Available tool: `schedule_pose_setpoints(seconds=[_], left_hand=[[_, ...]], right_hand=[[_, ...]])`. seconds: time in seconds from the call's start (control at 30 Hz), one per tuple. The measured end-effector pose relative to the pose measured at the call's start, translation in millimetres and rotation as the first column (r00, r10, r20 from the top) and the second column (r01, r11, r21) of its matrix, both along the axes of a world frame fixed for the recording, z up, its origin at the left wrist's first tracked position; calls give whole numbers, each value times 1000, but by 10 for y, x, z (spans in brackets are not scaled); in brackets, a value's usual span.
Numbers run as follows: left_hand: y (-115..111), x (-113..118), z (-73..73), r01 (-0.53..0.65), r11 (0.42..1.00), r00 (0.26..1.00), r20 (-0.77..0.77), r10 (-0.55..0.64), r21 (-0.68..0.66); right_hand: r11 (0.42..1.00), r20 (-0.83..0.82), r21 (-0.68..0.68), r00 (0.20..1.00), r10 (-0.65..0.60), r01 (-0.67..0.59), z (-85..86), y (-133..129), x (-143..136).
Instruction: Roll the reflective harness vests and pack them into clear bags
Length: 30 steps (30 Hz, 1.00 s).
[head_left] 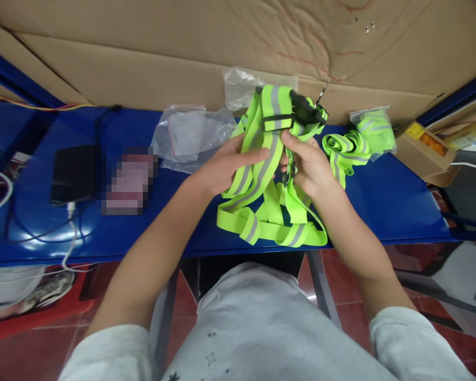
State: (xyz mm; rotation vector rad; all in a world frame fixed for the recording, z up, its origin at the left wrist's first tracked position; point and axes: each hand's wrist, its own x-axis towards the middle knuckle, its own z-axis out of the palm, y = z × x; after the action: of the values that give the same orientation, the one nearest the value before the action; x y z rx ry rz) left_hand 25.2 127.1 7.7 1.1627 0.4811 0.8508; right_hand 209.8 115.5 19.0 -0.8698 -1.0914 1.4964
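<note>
Neon-yellow reflective straps (266, 159) with a grey stripe and black buckles are bunched between my two hands above the blue table. My left hand (232, 164) is closed round the strap bundle from the left, its thumb lying across a band. On the other side, my right hand (309, 164) grips the bundle, thumb on top near a black slider buckle (278, 123). Loose loops of the strap (269, 230) hang down onto the table's front edge. Some fingers of both hands are hidden behind the bands.
Rolled reflective straps (347, 148) lie to the right, beside a bagged bundle (376, 129) and a cardboard box (424, 151). Clear plastic bags (190, 132) lie at back left. A black phone (74, 174) with a white cable rests on the blue table (396, 206). Cardboard (143, 58) lines the back.
</note>
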Motion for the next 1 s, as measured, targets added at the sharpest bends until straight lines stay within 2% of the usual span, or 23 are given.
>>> schedule_pose_setpoints(seconds=[0.03, 0.1, 0.13, 0.2, 0.23, 0.27, 0.3, 0.33, 0.43, 0.5, 0.57, 0.63, 0.67, 0.73, 0.83, 0.9, 1.0], left_hand=[[16, -11, -31, -33, 998, 998, -45, 35, 57], [59, -18, -113, -183, 960, 968, -134, 214, 212], [82, -14, -158, -283, 906, 925, -159, 345, 315], [117, 2, -235, -433, 755, 813, -149, 563, 493], [124, 14, -262, -461, 701, 779, -131, 614, 545], [122, 28, -281, -468, 674, 768, -115, 630, 572], [111, 42, -292, -475, 675, 773, -99, 627, 565], [93, 58, -294, -483, 706, 793, -83, 604, 518], [31, 104, -260, -460, 846, 869, -58, 491, 270], [2, 123, -204, -374, 917, 919, -82, 387, 138], [-13, 130, -132, -233, 972, 971, -59, 233, 15], [-26, 133, -73, -102, 992, 994, 19, 104, -80], [-36, 137, -58, -76, 992, 995, 52, 81, -96], [-60, 155, -65, -131, 988, 989, 62, 136, -78], [-82, 197, -137, -307, 951, 951, 26, 308, -31], [-72, 217, -180, -389, 921, 921, -4, 389, -31], [-31, 213, -189, -434, 899, 901, -39, 432, -57]], right_hand=[[999, -7, -33, 999, 33, -34, 17, 2, 26], [991, -4, -91, 995, 95, -95, 42, 0, 65], [986, 6, -120, 993, 120, -118, 46, -4, 75], [979, 35, -152, 989, 142, -135, 38, -17, 70], [979, 46, -153, 989, 143, -135, 27, -22, 56], [980, 47, -148, 989, 144, -135, 12, -25, 38], [980, 38, -142, 989, 144, -137, -5, -26, 17], [983, 24, -129, 990, 136, -131, -21, -23, -3], [997, 16, -56, 998, 56, -55, -56, -11, -45], [1000, 45, 13, 999, -16, 15, -64, -8, -54], [996, 74, 63, 995, -70, 65, -69, -9, -54], [991, 81, 89, 991, -111, 104, -84, -2, -51], [988, 79, 96, 989, -127, 119, -98, 8, -50], [982, 79, 111, 984, -162, 153, -134, 38, -50], [971, 97, 125, 971, -217, 205, -189, 90, -55], [977, 117, 119, 974, -192, 178, -210, 108, -62], [980, 145, 176, 982, -118, 92, -208, 99, -73]])
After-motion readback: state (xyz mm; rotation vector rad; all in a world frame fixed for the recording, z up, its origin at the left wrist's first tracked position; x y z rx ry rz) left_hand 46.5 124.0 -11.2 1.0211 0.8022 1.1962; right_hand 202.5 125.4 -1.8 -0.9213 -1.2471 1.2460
